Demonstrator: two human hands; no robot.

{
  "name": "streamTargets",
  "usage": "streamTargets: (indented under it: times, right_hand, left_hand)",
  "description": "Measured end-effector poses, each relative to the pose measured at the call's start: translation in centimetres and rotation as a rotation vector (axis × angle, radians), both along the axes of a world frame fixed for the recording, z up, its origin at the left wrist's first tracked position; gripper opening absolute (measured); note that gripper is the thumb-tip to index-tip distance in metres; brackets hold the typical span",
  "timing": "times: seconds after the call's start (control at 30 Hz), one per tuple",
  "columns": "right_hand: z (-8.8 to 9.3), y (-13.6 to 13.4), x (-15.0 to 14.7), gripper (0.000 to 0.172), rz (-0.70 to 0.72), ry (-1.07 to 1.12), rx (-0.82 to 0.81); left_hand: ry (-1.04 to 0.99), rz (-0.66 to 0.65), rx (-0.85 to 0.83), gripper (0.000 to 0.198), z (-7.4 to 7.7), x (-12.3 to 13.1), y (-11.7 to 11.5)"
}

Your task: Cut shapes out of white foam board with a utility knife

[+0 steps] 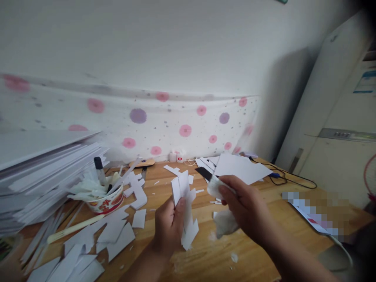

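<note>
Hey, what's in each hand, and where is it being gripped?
The left hand holds white pieces around their middle, thumb across the front. The right hand holds a black blade by its white-wrapped end.

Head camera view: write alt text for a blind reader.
The left hand grips flat white pieces while the right hand holds a dark blade by its white-wrapped end over a wooden table. Scraps, a filled bowl and stacked white sheets lie to the left.

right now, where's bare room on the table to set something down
Largest bare patch: wood between the right hand, white sheets behind and pixelated object at right. A smaller one, with scraps, between the forearms. Crowded: the left, with paper stack, tub and cutouts.
</note>
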State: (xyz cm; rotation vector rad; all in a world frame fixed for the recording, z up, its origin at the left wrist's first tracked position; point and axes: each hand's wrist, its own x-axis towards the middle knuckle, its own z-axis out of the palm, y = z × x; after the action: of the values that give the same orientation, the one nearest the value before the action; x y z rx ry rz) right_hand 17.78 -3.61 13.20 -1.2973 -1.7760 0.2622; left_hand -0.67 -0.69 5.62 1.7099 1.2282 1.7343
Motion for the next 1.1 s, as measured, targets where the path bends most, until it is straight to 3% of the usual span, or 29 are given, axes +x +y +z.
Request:
streamTargets:
  times: [0.1, 0.3, 0.93, 1.1]
  right_hand:
    - [1.3, -0.4, -2.2, 0.021, 0.016, -0.076, 0.105]
    - [1.4, -0.5, -4.4, 0.022, -0.033, -0.142, 0.212]
    - [1.6, -1.0, -5.1, 0.023, -0.082, -0.380, 0.399]
    - [1.7, -0.8, -5.1, 0.024, -0.087, -0.355, 0.425]
  left_hand:
    - [0.006, 0.036, -0.001, 0.033, 0.0, 0.1, -0.2]
    - [0.030, 0.050, -0.010, 0.037, 0.0, -0.1, -0.1]
    - [0.098, 0.014, -0.006, 0.033, 0.8, 0.1, -0.1]
    - [0.120, -0.014, -0.004, 0.034, 0.8, 0.1, 0.0]
